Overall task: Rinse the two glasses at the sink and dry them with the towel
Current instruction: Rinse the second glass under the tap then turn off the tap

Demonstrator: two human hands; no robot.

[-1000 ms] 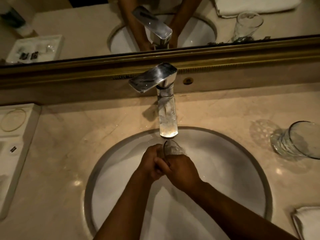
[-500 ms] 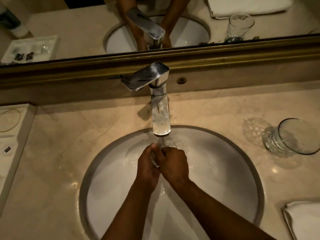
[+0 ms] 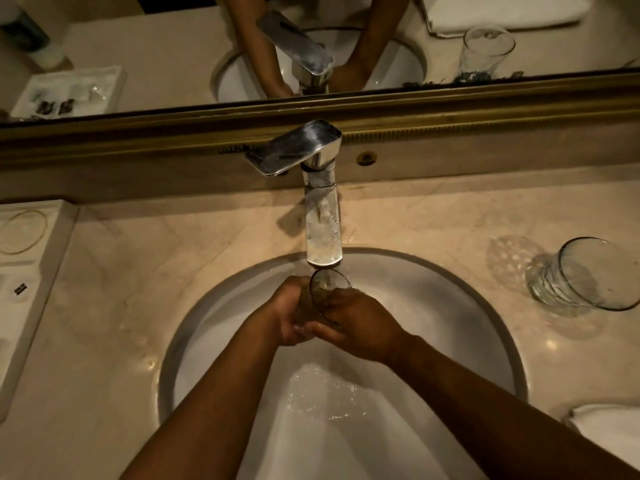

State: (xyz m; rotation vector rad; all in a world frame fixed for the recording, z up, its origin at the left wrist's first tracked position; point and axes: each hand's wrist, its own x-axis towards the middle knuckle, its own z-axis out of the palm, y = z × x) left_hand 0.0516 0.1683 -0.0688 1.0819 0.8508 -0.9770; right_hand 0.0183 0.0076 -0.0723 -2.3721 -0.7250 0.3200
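Both hands hold one clear glass [image 3: 327,287] over the white round sink [image 3: 450,306], its rim just under the chrome faucet spout [image 3: 323,233]. My left hand [image 3: 289,313] wraps the glass from the left. My right hand [image 3: 360,323] grips it from the right and front, hiding most of its body. Water ripples in the basin below my forearms. A second clear glass [image 3: 585,275] stands on the marble counter at the right, apart from the sink. A white towel [image 3: 609,438] lies folded at the counter's lower right corner.
The faucet lever [image 3: 294,147] juts left above the spout. A gold-framed mirror [image 3: 450,105] runs along the back wall. A white amenity tray [image 3: 24,265] sits at the left edge of the beige marble counter [image 3: 121,289].
The glass mouth, hidden behind my fingers half a second ago, shows again under the spout. My hands have shifted slightly on the glass and stay beneath the faucet.
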